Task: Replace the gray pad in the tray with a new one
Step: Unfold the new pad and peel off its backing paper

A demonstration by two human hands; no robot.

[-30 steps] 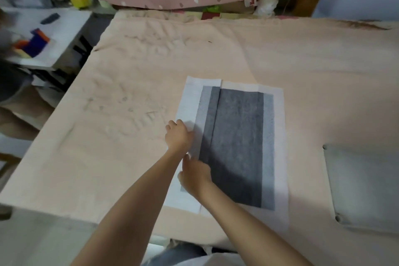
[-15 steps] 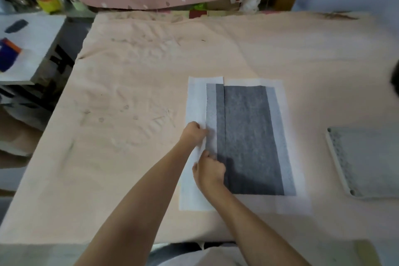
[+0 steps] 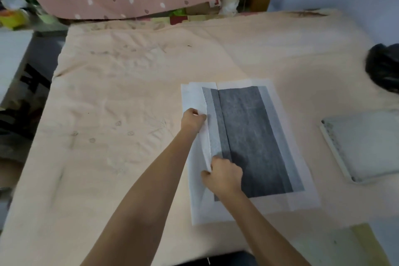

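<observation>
New gray pad [image 3: 254,136] lies partly unfolded on the peach-covered surface [image 3: 129,114], white border showing around the gray core. Tray [image 3: 367,144] sits well apart to the right, a gray pad in it.

Left hand [image 3: 192,119] pinches the white folded flap [image 3: 197,101] at the pad's left edge. Right hand [image 3: 224,176] is closed on the same flap, nearer the body.

Step in hand, by my reading: unfolding the fresh pad. Left panel is not yet flat; a crease runs between the two hands.

Next move likely calls for drawing the flap outward to the left and pressing it flat.
</observation>
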